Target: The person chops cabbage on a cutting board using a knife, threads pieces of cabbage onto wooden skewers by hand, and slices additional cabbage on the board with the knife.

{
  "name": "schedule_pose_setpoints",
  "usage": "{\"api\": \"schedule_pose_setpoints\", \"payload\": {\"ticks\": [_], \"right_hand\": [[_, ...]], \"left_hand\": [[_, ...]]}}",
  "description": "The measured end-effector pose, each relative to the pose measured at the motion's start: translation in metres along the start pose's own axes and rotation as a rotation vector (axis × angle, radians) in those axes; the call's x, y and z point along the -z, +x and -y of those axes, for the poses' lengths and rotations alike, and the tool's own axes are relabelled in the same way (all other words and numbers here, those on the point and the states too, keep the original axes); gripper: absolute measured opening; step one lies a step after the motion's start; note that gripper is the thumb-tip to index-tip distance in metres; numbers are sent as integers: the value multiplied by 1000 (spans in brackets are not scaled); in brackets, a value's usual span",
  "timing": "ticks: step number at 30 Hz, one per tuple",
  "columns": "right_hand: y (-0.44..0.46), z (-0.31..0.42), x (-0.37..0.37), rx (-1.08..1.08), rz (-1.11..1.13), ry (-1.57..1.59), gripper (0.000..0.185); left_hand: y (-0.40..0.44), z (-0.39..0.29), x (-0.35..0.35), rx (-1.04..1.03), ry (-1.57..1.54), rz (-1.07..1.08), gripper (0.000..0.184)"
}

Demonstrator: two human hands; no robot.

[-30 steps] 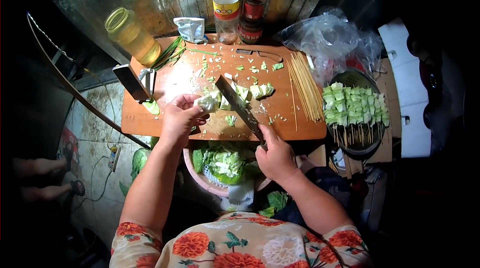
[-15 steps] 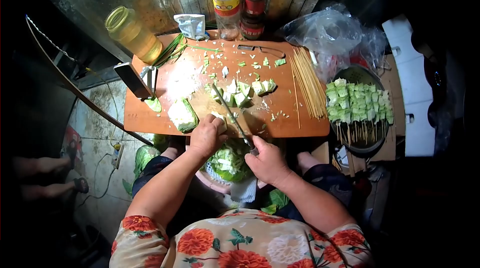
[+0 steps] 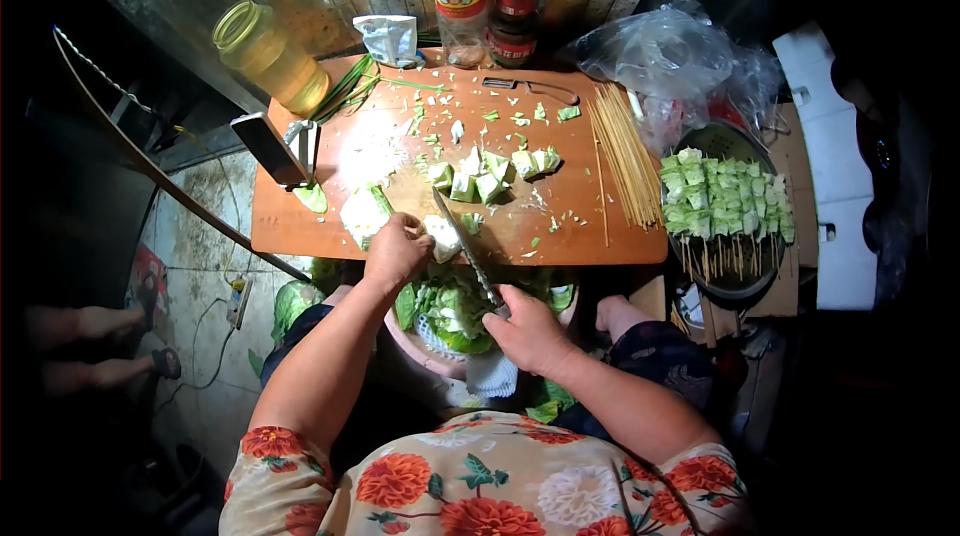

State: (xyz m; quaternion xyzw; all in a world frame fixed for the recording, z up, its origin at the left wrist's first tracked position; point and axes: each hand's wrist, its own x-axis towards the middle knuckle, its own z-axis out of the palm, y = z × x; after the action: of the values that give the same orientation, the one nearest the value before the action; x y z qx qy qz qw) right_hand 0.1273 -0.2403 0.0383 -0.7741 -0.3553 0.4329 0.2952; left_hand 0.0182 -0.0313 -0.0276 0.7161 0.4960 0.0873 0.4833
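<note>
My right hand [image 3: 530,328] is closed round the handle of a knife [image 3: 466,248], whose blade points up and left over the front of the wooden board [image 3: 550,216]. Beside the blade, my left hand [image 3: 400,248] has its fingers bent together against a pale cabbage piece [image 3: 442,238]. A larger cabbage chunk [image 3: 364,216] lies just left of that hand. Behind the knife are several cut cabbage pieces [image 3: 490,176]. Under the board's front edge, a pink basin [image 3: 428,360] holds cabbage leaves.
Wooden skewers [image 3: 625,161] lie on the board's right side. Skewered cabbage [image 3: 725,198] rests on a dark colander. A phone [image 3: 270,150], a yellowish jar [image 3: 270,61] and a bottle [image 3: 461,11] stand around the board. Another person's legs [image 3: 95,346] show at far left.
My left hand has come down and now meets a cabbage piece at the board's front. The knife has shifted down and left, its blade turned edge-on. The larger chunk has come into view.
</note>
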Motion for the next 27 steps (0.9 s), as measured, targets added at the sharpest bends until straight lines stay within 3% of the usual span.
{"api": "schedule_pose_setpoints", "payload": {"ticks": [3,6,16,18,24,27], "right_hand": [[0,6,0,-58,37,33,49],[4,-2,-10,-6,-25,32,42],[11,6,-7,-18,72,20,35],[13,7,-7,-7,65,30,33],[27,3,-6,-16,120,-49,30],[32,11,-10,-126,141,-152,32]], "left_hand": [[-1,0,-8,220,-55,165,32],[-10,-18,-11,313,-210,111,35],[-3,-4,-20,287,-200,109,32],[1,4,-21,196,-61,109,32],[0,-3,-19,254,-88,123,32],[5,3,-22,229,-50,106,31]]}}
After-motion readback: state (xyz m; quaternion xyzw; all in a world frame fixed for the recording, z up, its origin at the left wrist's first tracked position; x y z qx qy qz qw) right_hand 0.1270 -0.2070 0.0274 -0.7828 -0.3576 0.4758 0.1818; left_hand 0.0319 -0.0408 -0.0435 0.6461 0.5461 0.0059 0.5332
